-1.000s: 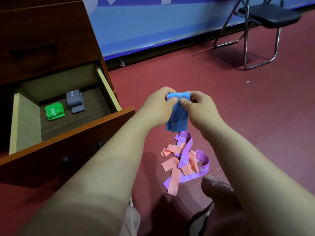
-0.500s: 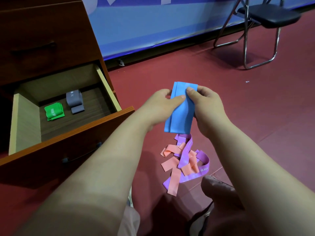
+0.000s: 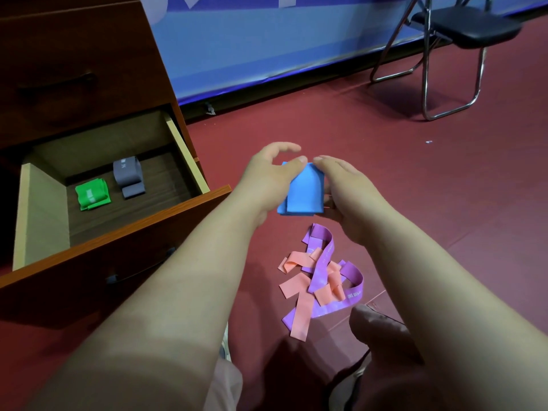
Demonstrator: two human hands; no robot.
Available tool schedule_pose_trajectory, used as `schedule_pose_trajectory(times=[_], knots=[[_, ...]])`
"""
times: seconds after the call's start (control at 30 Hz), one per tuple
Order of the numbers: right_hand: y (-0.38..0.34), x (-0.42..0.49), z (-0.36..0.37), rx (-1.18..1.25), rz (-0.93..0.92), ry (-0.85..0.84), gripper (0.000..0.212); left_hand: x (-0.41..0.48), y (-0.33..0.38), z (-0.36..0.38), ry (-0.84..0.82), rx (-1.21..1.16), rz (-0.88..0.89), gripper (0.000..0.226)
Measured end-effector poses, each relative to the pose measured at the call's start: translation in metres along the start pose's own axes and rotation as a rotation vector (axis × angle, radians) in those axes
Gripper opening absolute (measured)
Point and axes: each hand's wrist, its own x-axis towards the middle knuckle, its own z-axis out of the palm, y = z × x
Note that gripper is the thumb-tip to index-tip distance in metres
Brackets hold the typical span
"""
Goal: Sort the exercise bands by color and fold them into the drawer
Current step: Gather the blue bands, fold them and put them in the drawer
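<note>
A folded blue band (image 3: 304, 194) is held above the red floor between my left hand (image 3: 271, 179) and my right hand (image 3: 344, 191); both grip its sides, fingers meeting over its top edge. Below the hands, purple bands (image 3: 321, 262) and orange-pink bands (image 3: 299, 292) lie tangled in a heap on the floor. To the left, the open wooden drawer (image 3: 189, 161) holds a folded green band (image 3: 92, 197) and a folded grey band (image 3: 129, 178) side by side.
The drawer belongs to a dark wooden chest (image 3: 74, 69) at the left. A blue wall banner (image 3: 267, 40) runs along the back. A black folding chair (image 3: 462, 28) stands at the far right. My knee (image 3: 382, 330) is beside the heap.
The blue band hung long from my fingertips a second ago; it has been folded up into a short, compact rectangle, and both hands have dropped slightly lower around it.
</note>
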Motion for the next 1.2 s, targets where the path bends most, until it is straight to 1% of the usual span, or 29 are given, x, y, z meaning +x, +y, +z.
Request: schedule_pose_trajectory(times=[0.03, 0.07, 0.17, 0.27, 0.37, 0.43, 0.5, 0.53, 0.6, 0.63, 0.7, 0.83, 0.9, 0.97, 1.2], knots=[[-0.001, 0.000, 0.000, -0.046, 0.000, 0.000, 0.024, 0.000, 0.000, -0.001, 0.013, -0.009, -0.015, 0.008], [-0.002, 0.000, 0.000, -0.087, 0.001, -0.003, 0.023, 0.001, 0.001, -0.001, 0.025, -0.019, -0.031, 0.005], [-0.006, -0.001, -0.002, -0.119, 0.005, -0.052, 0.025, 0.000, 0.003, -0.003, 0.061, -0.047, -0.062, 0.006], [-0.005, -0.002, -0.002, -0.172, -0.046, -0.103, 0.037, 0.000, 0.006, -0.006, 0.078, -0.097, -0.096, 0.009], [-0.002, -0.003, -0.001, -0.188, -0.129, -0.078, 0.055, 0.001, 0.008, -0.009, 0.062, -0.091, -0.118, 0.011], [-0.001, -0.002, -0.001, -0.191, -0.177, -0.073, 0.059, -0.002, 0.011, -0.009, 0.047, -0.062, -0.126, 0.016], [-0.001, 0.000, -0.001, -0.216, -0.202, -0.080, 0.056, -0.004, 0.012, -0.009, 0.036, -0.028, -0.146, 0.035], [0.000, 0.001, -0.002, -0.234, -0.207, -0.078, 0.054, -0.005, 0.012, -0.010, 0.026, -0.012, -0.152, 0.039], [0.002, 0.003, -0.002, -0.272, -0.217, -0.063, 0.052, -0.004, 0.010, -0.010, -0.014, 0.037, -0.145, 0.036], [0.003, 0.003, -0.002, -0.288, -0.223, -0.052, 0.053, -0.003, 0.009, -0.010, -0.032, 0.067, -0.139, 0.039], [0.003, 0.004, -0.002, -0.307, -0.239, -0.028, 0.054, -0.001, 0.005, -0.010, -0.053, 0.121, -0.121, 0.050], [0.004, 0.002, 0.001, -0.395, -0.282, 0.023, 0.052, 0.002, -0.001, -0.011, -0.103, 0.197, -0.070, 0.063], [0.004, 0.002, 0.001, -0.418, -0.298, 0.039, 0.052, 0.002, -0.002, -0.012, -0.110, 0.218, -0.036, 0.065], [0.003, 0.001, 0.001, -0.414, -0.297, 0.037, 0.052, 0.003, -0.003, -0.013, -0.094, 0.212, -0.014, 0.061], [0.002, 0.000, 0.000, -0.405, -0.290, 0.001, 0.057, 0.005, -0.007, -0.014, -0.094, 0.225, -0.022, 0.056]])
